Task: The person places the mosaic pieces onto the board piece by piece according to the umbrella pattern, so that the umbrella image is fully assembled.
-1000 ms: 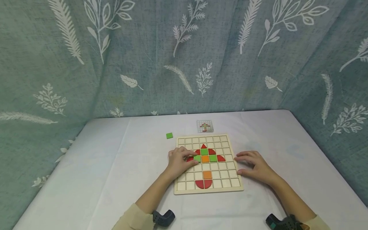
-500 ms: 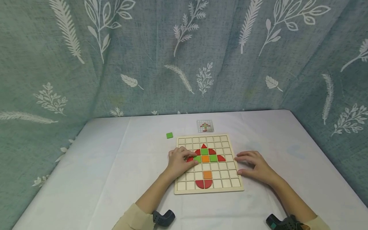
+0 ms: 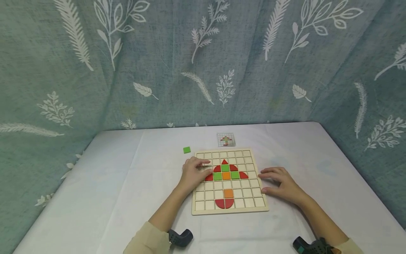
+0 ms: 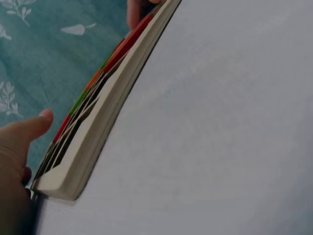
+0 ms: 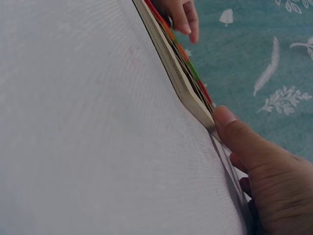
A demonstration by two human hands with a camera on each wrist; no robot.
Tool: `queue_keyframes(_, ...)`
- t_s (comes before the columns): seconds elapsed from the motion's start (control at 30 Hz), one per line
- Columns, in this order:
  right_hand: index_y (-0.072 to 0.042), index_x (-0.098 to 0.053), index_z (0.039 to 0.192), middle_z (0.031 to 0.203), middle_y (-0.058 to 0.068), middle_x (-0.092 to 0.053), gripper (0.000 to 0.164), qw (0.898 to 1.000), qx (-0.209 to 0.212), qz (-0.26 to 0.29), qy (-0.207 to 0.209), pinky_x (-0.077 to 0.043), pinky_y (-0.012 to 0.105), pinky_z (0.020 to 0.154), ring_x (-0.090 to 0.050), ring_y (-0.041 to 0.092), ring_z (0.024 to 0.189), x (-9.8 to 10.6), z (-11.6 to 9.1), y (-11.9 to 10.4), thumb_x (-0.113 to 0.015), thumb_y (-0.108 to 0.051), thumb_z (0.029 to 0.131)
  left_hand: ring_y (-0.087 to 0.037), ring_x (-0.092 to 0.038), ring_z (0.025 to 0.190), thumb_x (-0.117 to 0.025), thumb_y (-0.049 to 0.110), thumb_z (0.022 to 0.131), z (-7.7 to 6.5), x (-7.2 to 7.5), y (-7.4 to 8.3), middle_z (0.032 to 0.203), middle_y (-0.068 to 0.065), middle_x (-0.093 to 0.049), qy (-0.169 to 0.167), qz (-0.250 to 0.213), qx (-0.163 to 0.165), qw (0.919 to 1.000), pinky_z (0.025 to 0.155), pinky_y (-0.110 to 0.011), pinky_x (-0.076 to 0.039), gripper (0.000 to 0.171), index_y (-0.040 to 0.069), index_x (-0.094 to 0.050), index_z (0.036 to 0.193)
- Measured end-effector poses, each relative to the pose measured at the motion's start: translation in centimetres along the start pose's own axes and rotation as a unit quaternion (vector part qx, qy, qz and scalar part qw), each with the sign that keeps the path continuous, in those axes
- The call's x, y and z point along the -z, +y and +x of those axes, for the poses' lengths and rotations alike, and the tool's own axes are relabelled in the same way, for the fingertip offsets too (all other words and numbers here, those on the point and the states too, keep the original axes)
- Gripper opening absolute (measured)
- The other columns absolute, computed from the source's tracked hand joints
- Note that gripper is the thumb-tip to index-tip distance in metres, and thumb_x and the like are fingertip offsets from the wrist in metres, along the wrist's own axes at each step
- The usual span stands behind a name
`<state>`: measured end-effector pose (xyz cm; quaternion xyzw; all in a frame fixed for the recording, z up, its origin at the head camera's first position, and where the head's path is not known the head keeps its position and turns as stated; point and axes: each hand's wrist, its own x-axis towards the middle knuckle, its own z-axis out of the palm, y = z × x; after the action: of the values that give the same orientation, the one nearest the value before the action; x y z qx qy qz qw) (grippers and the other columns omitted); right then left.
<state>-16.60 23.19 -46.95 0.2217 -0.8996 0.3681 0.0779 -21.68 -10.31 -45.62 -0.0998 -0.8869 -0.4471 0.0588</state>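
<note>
A wooden grid board point(image 3: 252, 202) lies on the table with flat coloured tiles set in its cells. Near its middle are a red triangle point(image 3: 224, 162), several green squares, including one point(image 3: 217, 176) near my left thumb, an orange square point(image 3: 226, 175) and red quarter-circles. Lower down, another orange square point(image 3: 228, 193) sits above two red quarter-circles point(image 3: 224, 203). My left hand point(image 3: 191, 174) hovers over the board's left side, thumb and fingers apart, holding nothing. At the right edge, my right hand point(image 3: 282, 184) rests with spread fingers; its thumb point(image 5: 239, 137) touches the board's side.
A loose green square point(image 3: 186, 150) lies on the white cloth point(image 3: 142, 194) beyond the board's left corner. Behind the board sits a small pattern card point(image 3: 226, 139) showing a similar coloured figure. A leaf-patterned curtain point(image 3: 203, 70) hangs along the table's far edge.
My left hand has drawn back to the left from the left green square, its fingers spreading, so that tile now shows fully. The right hand has stayed in place.
</note>
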Motion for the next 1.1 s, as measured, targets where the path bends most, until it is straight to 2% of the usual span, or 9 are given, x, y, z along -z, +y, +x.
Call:
queue_keyframes(0.2, -0.012, -0.069, 0.111, 0.12, 0.008, -0.06, 0.046, 1.0, -0.004, -0.002, -0.004, -0.031, 0.051, 0.091, -0.042, 0.029, 0.115, -0.2, 0.0, 0.0, -0.082, -0.03, 0.071, -0.017, -0.04, 0.09, -0.077, 0.028, 0.077, 0.7, 0.7, -1.4, 0.091, -0.002, -0.053, 0.037, 0.005, -0.004, 0.9993, 0.077, -0.033, -0.034, 0.038, 0.015, -0.069, 0.112)
queue_keyframes(0.57, -0.013, -0.07, 0.11, 0.119, 0.007, -0.061, 0.045, 1.0, -0.001, -0.001, 0.0, -0.031, 0.05, 0.091, -0.042, 0.027, 0.114, -0.3, -0.2, 0.0, -0.082, -0.029, 0.071, -0.02, -0.039, 0.093, -0.074, 0.024, 0.078, 2.2, 2.8, -3.7, 0.098, -0.006, -0.052, 0.097, -0.002, 0.053, 0.9939, 0.079, -0.034, -0.034, 0.042, 0.012, -0.064, 0.117)
queue_keyframes(0.67, -0.013, -0.07, 0.11, 0.119, 0.007, -0.061, 0.045, 1.0, 0.0, -0.005, 0.001, -0.032, 0.049, 0.09, -0.043, 0.026, 0.113, -0.3, -0.3, 0.0, -0.082, -0.029, 0.071, -0.021, -0.04, 0.093, -0.074, 0.024, 0.079, 2.9, 3.3, -4.3, 0.098, -0.006, -0.053, 0.098, 0.023, 0.06, 0.9931, 0.08, -0.035, -0.034, 0.042, 0.012, -0.064, 0.118)
queue_keyframes(0.77, -0.013, -0.07, 0.11, 0.119, 0.006, -0.061, 0.045, 1.0, 0.002, -0.005, 0.002, -0.032, 0.047, 0.089, -0.043, 0.026, 0.113, -0.3, -0.4, 0.0, -0.082, -0.028, 0.071, -0.023, -0.042, 0.094, -0.074, 0.026, 0.079, 3.7, 3.8, -4.8, 0.099, -0.007, -0.053, 0.093, 0.066, 0.064, 0.9914, 0.081, -0.038, -0.036, 0.045, 0.013, -0.063, 0.121)
queue_keyframes(0.93, -0.013, -0.069, 0.111, 0.12, 0.006, -0.061, 0.044, 1.0, 0.012, -0.005, 0.001, -0.031, 0.047, 0.09, -0.043, 0.026, 0.114, -0.2, -0.3, 0.0, -0.082, -0.029, 0.072, -0.026, -0.046, 0.097, -0.072, 0.032, 0.08, 4.9, 4.2, -5.1, 0.103, -0.009, -0.056, 0.085, 0.141, 0.079, 0.9832, 0.088, -0.043, -0.034, 0.05, 0.012, -0.062, 0.124)
queue_keyframes(1.1, -0.013, -0.069, 0.111, 0.12, 0.006, -0.06, 0.044, 1.0, 0.012, -0.009, 0.005, -0.032, 0.048, 0.09, -0.042, 0.026, 0.114, 0.0, 0.0, 0.1, -0.082, -0.028, 0.071, -0.028, -0.044, 0.102, -0.067, 0.037, 0.084, 5.5, 4.3, -4.9, 0.109, -0.011, -0.055, 0.079, 0.167, 0.098, 0.9779, 0.092, -0.044, -0.03, 0.048, 0.011, -0.061, 0.124)
